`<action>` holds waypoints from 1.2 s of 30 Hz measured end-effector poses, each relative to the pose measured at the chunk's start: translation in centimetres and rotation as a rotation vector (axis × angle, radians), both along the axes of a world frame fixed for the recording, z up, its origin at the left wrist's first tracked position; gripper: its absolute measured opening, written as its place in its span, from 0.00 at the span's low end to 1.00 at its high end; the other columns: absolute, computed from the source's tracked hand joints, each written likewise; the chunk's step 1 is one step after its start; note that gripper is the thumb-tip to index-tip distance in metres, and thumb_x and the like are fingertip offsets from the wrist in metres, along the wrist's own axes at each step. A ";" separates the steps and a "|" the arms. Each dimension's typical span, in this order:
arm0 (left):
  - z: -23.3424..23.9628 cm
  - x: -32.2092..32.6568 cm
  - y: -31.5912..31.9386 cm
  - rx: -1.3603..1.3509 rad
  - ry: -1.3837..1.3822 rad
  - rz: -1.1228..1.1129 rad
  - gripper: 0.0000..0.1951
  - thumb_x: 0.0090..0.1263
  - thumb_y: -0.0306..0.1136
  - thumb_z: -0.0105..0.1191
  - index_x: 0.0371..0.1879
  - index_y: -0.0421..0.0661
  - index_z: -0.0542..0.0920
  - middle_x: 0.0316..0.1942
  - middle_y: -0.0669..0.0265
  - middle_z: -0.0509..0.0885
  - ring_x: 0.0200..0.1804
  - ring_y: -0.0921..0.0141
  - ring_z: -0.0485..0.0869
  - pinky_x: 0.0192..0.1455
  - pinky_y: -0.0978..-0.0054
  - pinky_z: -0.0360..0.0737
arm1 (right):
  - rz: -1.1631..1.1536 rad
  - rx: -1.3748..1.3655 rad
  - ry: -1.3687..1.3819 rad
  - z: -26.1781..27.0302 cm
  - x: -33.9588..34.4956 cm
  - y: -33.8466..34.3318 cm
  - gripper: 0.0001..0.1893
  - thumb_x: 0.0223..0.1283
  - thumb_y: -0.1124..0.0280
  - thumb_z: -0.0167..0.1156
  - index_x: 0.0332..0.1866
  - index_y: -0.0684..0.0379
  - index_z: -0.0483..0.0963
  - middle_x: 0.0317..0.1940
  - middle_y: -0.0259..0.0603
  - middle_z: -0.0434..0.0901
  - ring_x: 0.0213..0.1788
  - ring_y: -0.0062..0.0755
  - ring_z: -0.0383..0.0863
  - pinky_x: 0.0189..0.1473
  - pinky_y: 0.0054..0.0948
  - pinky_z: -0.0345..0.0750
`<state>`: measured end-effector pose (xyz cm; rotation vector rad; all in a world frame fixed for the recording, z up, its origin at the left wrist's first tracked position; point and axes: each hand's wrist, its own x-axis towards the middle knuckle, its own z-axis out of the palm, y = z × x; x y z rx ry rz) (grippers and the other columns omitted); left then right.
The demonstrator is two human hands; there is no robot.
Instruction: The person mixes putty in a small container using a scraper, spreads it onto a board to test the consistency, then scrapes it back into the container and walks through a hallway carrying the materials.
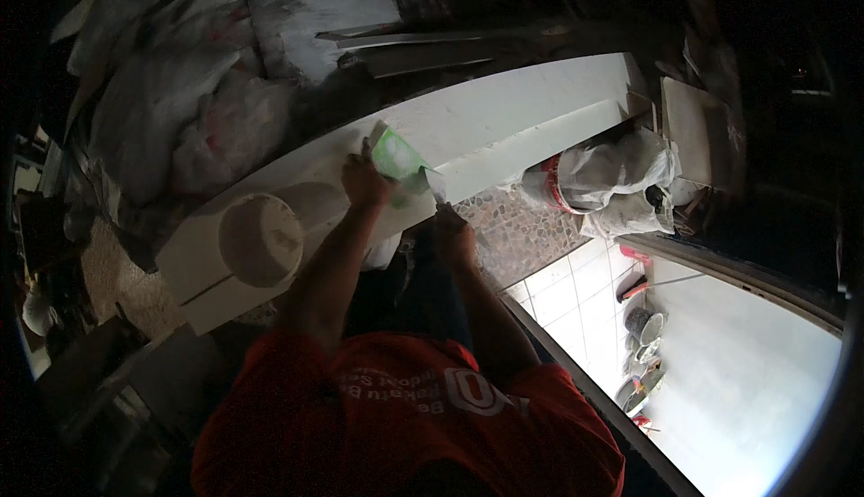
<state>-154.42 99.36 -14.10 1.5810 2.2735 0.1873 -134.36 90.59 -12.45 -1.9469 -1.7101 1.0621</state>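
My left hand (368,183) holds a flat green plate (398,152), smeared with whitish material, by its left edge. My right hand (453,230) is closed around the handle of a putty knife (434,185), whose blade meets the plate's lower right corner. Beneath both lies a long white panel (533,102) with a raised step along its right part. A white plastic bucket (266,240) stands on the panel's left part, beside my left forearm. Most of the putty knife's handle is hidden by my fingers.
A red-rimmed bucket (550,183) with white plastic sacks (617,166) is right of the panel, on a pebble-patterned floor (533,233). At lower right, a doorway opens onto white tiles (574,288) with several buckets (644,325) along a wall. Dusty sheeting (169,92) hangs at upper left.
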 end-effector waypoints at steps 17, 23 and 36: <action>6.2 -1.7 -2.8 -0.066 0.194 -0.584 0.36 0.60 0.54 0.65 0.63 0.44 0.76 0.67 0.51 0.71 0.64 0.51 0.73 0.67 0.53 0.69 | 0.093 0.420 0.045 -0.2 2.3 2.5 0.16 0.71 0.68 0.53 0.59 0.61 0.77 0.46 0.57 0.84 0.46 0.49 0.87 0.43 0.36 0.82; 4.9 -4.3 -3.4 0.032 0.109 -0.342 0.53 0.53 0.62 0.68 0.73 0.42 0.62 0.74 0.41 0.58 0.76 0.46 0.57 0.76 0.46 0.54 | 0.152 0.001 0.018 5.0 -1.3 0.4 0.18 0.68 0.66 0.53 0.61 0.55 0.76 0.44 0.53 0.84 0.46 0.56 0.84 0.47 0.45 0.80; 1.5 -5.7 -4.6 -0.002 0.186 -0.164 0.51 0.55 0.62 0.65 0.71 0.37 0.64 0.71 0.46 0.64 0.74 0.49 0.61 0.78 0.47 0.51 | 0.261 -0.154 -0.204 6.3 -7.4 -1.4 0.21 0.71 0.62 0.50 0.66 0.52 0.68 0.41 0.60 0.78 0.40 0.60 0.84 0.41 0.52 0.81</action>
